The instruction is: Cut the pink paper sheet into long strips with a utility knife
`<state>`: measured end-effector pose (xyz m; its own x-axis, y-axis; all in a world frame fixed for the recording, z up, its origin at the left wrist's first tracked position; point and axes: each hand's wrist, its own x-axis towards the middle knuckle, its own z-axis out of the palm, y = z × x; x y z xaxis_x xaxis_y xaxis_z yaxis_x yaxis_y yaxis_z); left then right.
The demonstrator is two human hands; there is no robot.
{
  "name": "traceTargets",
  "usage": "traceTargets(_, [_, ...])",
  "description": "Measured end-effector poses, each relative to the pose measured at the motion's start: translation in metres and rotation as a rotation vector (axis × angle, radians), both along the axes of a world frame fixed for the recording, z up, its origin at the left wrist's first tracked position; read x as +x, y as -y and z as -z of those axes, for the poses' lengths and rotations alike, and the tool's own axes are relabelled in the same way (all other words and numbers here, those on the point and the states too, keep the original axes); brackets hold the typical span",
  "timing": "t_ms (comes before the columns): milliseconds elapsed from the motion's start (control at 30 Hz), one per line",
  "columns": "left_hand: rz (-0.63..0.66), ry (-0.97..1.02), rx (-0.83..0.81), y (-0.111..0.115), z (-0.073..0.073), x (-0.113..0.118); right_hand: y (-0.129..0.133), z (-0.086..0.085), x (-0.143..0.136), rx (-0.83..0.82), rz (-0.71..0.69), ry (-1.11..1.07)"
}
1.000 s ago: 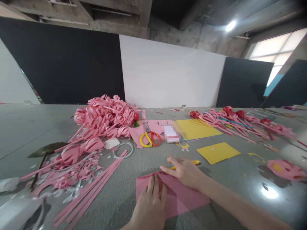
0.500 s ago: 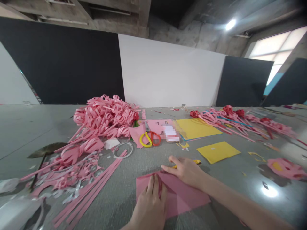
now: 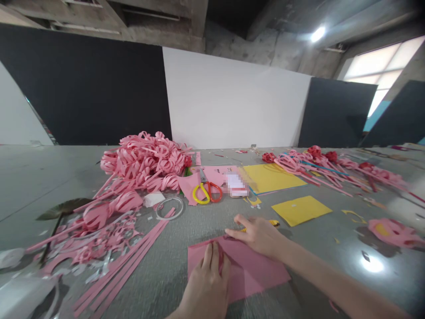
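Observation:
A sheet of pink paper (image 3: 262, 270) lies on the grey surface in front of me. My left hand (image 3: 210, 278) presses on its left part, fingers stretched out and lying flat. Over the upper edge of the same sheet rests my right hand (image 3: 258, 236), its thumb and index finger spread apart. A yellow tool (image 3: 274, 223) with dark marks pokes out just beyond the right hand. Most of that tool is hidden, so I cannot tell its kind. Scissors (image 3: 207, 193) with one yellow and one red handle lie farther off.
Pink paper loops (image 3: 146, 159) are heaped at the left, above long pink strips (image 3: 126, 261) and a white ring (image 3: 169, 208). A blurred-out phone (image 3: 237, 185) lies beside yellow sheets (image 3: 300, 210). More pink and red paper flowers (image 3: 315, 161) spread at the far right.
Barely anything differs. The outstretched finger of my right hand has shifted slightly to the right; my left hand stays put on the pink paper.

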<state>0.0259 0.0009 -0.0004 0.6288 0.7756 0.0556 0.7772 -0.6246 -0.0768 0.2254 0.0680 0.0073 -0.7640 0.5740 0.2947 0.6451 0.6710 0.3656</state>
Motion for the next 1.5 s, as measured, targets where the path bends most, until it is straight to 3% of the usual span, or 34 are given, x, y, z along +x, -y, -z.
traceTargets(533, [0.009,0.074,-0.08,-0.001,0.0,-0.002,-0.004,0.003,0.006,-0.011,-0.026,-0.061])
traceTargets(767, [-0.034,0.367,-0.097,-0.015,-0.016,-0.009,-0.003,-0.013,0.011,-0.108,0.136,-0.22])
traceTargets(867, [0.019,0.564,-0.253,-0.033,-0.019,-0.016,-0.001,-0.025,0.008,-0.18,0.206,-0.394])
traceTargets(933, [-0.048,0.782,-0.381,-0.046,-0.017,-0.02,0.001,-0.032,0.005,-0.229,0.196,-0.516])
traceTargets(1033, [-0.127,0.961,-0.447,-0.059,-0.014,-0.025,0.002,-0.037,0.004,-0.264,0.144,-0.698])
traceTargets(1133, [-0.163,1.096,-0.484,-0.064,-0.014,-0.025,-0.001,-0.037,0.007,-0.303,0.255,-0.937])
traceTargets(1267, [-0.187,1.267,-0.552,-0.059,-0.023,-0.021,-0.005,-0.035,0.009,-0.612,0.484,-1.247])
traceTargets(1400, [-0.207,1.514,-0.724,-0.05,-0.03,-0.017,-0.001,-0.038,0.002,-1.05,0.43,-1.372])
traceTargets(1500, [-0.221,1.618,-0.843,-0.047,-0.032,-0.016,0.004,-0.042,-0.004,-1.15,0.368,-1.415])
